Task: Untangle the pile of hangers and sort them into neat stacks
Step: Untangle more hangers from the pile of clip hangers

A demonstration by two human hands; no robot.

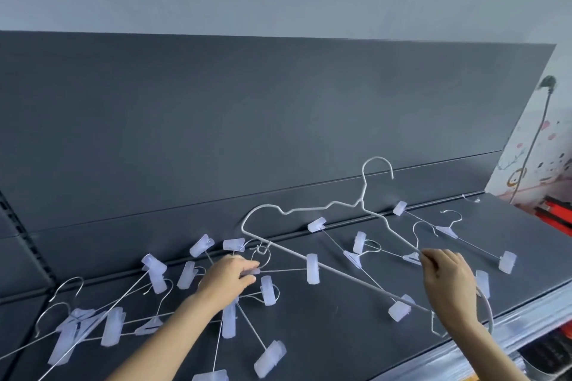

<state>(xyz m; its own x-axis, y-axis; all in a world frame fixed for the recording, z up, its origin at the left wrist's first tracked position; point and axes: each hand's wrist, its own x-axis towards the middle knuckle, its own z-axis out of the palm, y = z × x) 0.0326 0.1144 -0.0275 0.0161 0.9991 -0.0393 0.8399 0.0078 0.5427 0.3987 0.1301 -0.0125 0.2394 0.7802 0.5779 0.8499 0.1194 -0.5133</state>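
Observation:
A tangle of wire clip hangers with pale plastic clips [229,294] spreads over a dark grey shelf [325,334]. A large white coated hanger [312,210] stands tilted up against the back panel, hook at the top. My left hand [230,277] sits in the middle of the tangle and pinches a clip hanger at its centre piece. My right hand [448,280] is at the right, fingers pinched on the white hanger's right arm near a small triangular centre piece [413,258]. More clip hangers [80,328] lie bunched at the left.
The grey back panel [278,117] rises behind the shelf. The shelf's front edge [507,340] runs at the lower right. A patterned wall with a cable [532,145] and red objects [557,210] is at the far right.

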